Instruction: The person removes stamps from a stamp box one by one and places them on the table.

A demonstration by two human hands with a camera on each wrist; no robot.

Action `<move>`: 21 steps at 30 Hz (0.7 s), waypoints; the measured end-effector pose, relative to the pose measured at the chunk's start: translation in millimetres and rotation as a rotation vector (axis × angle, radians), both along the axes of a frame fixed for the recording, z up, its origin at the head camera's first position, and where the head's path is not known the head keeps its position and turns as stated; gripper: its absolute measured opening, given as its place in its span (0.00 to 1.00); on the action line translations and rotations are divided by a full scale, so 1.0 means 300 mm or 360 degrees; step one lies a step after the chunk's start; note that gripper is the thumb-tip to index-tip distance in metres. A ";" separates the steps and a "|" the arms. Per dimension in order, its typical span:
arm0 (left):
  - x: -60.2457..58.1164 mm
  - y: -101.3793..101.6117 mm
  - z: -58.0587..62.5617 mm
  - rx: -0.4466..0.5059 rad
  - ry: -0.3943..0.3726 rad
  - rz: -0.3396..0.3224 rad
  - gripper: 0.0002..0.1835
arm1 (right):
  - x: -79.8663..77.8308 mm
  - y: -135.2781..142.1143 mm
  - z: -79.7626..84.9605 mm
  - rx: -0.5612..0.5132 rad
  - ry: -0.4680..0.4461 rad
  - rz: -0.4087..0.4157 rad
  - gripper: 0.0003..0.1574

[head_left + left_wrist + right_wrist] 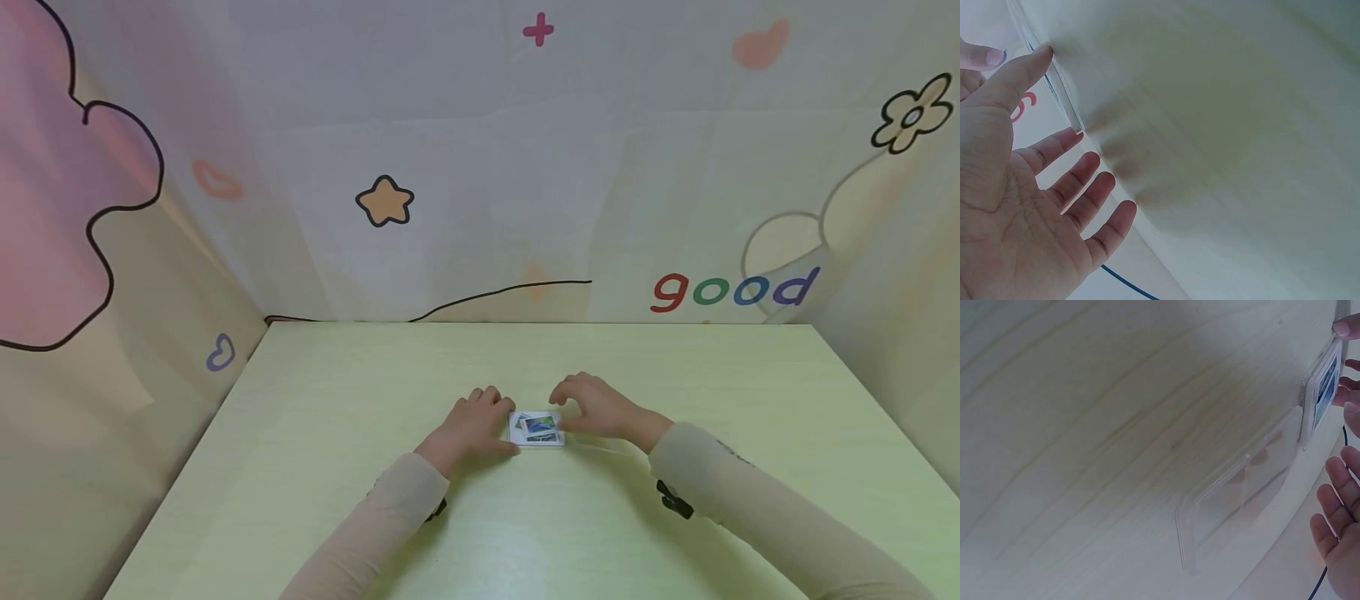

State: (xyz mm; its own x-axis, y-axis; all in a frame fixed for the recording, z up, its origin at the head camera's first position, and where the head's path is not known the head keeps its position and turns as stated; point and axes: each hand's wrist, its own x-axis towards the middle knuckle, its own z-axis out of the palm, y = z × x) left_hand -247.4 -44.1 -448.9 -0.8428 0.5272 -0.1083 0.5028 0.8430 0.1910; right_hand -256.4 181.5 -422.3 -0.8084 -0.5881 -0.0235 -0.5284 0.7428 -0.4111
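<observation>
Head view: a small white flat rectangular case (536, 427) with blue-and-green prints is held by the left hand (472, 422), thumb and index finger set on opposite edges at its left end. Right hand (602, 408): fingers curved and spread, thumb at the case's right edge; contact can't be confirmed, nothing seen clamped. Case is laid flat on the pale wood-grain table (450, 550), between the hands. Just beside it, a clear plastic rectangular cover (1241, 494) is shown in the right wrist view.

Risks: case could be swivelled if pushed off-centre from the right, only one end being held. Cover could be knocked, being see-through and near the right hand.

Printed face up; long axis judged left-to-right, short ends toward the hands. Some doubt from foreshortening.
</observation>
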 end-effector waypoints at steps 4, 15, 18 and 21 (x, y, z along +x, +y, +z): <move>-0.001 0.001 -0.003 -0.0004 0.0003 0.0000 0.31 | 0.000 -0.008 -0.004 0.0010 0.0003 0.0031 0.19; -0.011 0.001 -0.017 -0.0023 -0.0008 0.0003 0.33 | -0.008 -0.033 -0.015 0.0113 -0.0052 0.0017 0.21; -0.008 0.001 -0.014 -0.0022 -0.0013 0.0006 0.32 | -0.010 -0.040 -0.016 0.0131 -0.0040 0.0024 0.20; -0.006 0.000 -0.009 -0.0027 -0.0013 0.0011 0.32 | -0.010 -0.046 -0.015 0.0134 -0.0026 0.0038 0.20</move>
